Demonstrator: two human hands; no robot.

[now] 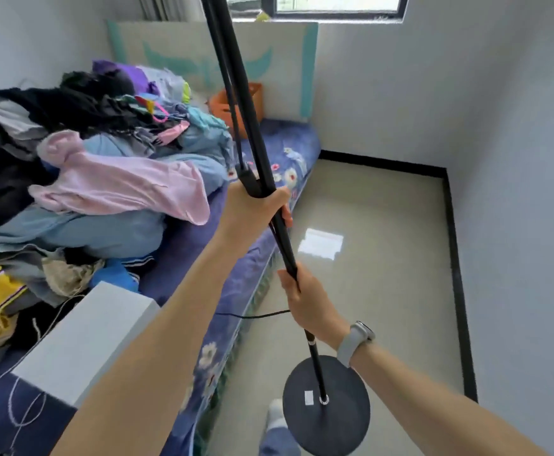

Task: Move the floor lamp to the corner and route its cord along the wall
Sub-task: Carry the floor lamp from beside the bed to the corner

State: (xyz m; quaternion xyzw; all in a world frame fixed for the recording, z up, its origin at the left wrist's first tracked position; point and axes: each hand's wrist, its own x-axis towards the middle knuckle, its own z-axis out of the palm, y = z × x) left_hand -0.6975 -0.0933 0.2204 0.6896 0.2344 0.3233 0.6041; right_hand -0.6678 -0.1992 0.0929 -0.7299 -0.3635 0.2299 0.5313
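On the left, one bed point(288, 143) runs from near to far along the wall, heaped with a pile of clothes point(98, 166); one white box point(85, 340) sits on its near end and one orange basket point(236, 106) at its far end. Right of the heap, the left hand point(255, 209) is clenched around the pole of the one floor lamp point(249, 126), also pinning the lamp's inline switch and upper cord against the pole. Lower and nearer, the right hand point(308, 304) (a grey watch point(354, 343) on its wrist) is wrapped around the same pole. The pole leans, its top out of view above, and the round base point(326, 406) appears lifted off the tiled floor point(384, 225), next to a socked foot point(277, 416). One black cord point(255, 314) trails from the pole leftward across the bed's edge. By its look, the pole is thin, stiff and smooth, and the disc base probably carries most of the weight, so two hands spread apart on the shaft, as now, should steady it; the slack cord could snag on the bed. The far right corner point(446, 171), framed by black skirting, looks like the likely destination.
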